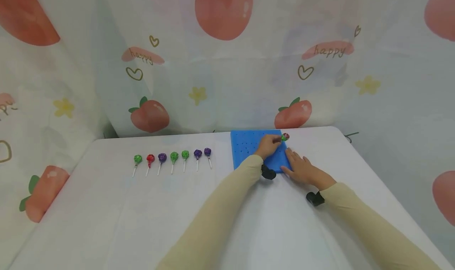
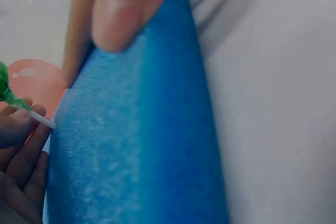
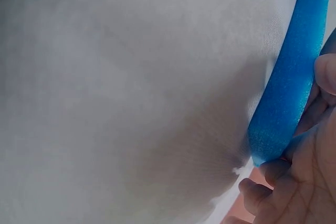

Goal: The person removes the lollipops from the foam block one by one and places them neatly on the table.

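My left hand is over the far right part of a blue foam board dotted with small holes. It pinches a lollipop with a red and green wrapper, which shows at the board's far right corner. In the left wrist view, the lollipop's white stick reaches the board's edge, below the green wrapper. Fingers extended, my right hand lies against the board's near right side. The right wrist view has this hand's palm beside the blue edge.
To the left of the board, several wrapped lollipops lie in a row on the white table, among them a green one, a red one and a purple one. A printed curtain hangs behind the table's back edge.
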Tool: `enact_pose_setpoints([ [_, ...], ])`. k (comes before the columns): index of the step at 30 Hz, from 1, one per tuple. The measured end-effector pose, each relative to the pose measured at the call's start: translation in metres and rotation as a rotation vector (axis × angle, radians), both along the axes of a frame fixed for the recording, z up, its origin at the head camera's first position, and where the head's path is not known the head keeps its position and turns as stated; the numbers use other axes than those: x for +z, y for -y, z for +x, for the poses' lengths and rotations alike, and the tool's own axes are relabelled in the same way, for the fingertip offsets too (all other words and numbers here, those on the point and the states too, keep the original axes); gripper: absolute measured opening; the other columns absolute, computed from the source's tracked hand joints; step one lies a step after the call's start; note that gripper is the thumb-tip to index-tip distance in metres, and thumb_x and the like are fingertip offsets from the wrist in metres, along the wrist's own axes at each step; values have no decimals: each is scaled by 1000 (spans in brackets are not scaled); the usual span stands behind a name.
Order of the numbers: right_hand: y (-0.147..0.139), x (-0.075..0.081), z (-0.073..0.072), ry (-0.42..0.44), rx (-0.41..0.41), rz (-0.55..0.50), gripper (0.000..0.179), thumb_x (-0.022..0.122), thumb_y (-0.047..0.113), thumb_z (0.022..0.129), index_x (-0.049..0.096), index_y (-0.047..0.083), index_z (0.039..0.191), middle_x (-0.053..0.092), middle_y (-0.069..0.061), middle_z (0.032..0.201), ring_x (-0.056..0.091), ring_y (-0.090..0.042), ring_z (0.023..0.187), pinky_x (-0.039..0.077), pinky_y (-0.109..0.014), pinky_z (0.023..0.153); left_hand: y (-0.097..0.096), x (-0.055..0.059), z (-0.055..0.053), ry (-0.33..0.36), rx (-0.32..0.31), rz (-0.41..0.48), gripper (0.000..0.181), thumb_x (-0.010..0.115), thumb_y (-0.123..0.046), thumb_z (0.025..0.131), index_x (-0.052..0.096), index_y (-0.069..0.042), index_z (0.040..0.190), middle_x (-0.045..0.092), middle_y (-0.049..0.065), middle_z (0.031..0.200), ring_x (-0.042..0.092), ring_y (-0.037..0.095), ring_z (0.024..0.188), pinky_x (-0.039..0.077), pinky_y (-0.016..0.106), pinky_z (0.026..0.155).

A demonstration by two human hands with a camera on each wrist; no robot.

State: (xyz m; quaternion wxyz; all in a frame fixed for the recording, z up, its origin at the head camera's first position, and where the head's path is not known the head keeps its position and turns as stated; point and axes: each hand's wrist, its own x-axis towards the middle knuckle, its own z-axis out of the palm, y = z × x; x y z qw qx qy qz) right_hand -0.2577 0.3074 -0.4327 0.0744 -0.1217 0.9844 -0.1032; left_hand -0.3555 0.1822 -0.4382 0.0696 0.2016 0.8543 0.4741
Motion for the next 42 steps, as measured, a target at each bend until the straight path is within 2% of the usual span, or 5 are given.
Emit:
enact_pose_setpoints([
  [4,-1,-1,1,4,1,-1,75,42,38,99,13,-15,143,13,-34,151,17,-53,137,16,-70,107,-4,-4,0,-45,29,-29,28,54,-12,95,64,-8,121,66,4,121,60,15,115,49,25,96],
  [12,-1,-1,0,-12,10,11,73,41,36,99,13,-16,143,14,-35,150,19,-52,137,18,-70,106,-5,0,3,-125,54,-43,24,58,-12,92,69,-7,113,70,4,112,63,14,108,51,21,90],
  [23,0,1,4,-8,12,20,73,42,36,99,14,-16,142,15,-34,150,20,-52,136,18,-70,106,-4,-9,0,-28,51,152,24,57,-13,93,69,-5,112,72,6,108,64,15,109,51,21,89],
  [31,1,3,1,-2,4,27,74,43,35,99,13,-17,142,15,-36,149,19,-53,136,18,-70,107,3,-3,-2,-11,50,332,25,57,-12,93,67,-3,114,72,9,105,66,14,104,52,18,85],
  [42,1,1,-1,41,-21,27,76,41,38,98,9,-15,143,11,-34,151,14,-52,138,13,-68,109,35,8,3,-16,-19,365,27,57,-11,93,66,-2,116,71,12,106,68,17,101,54,21,86],
])
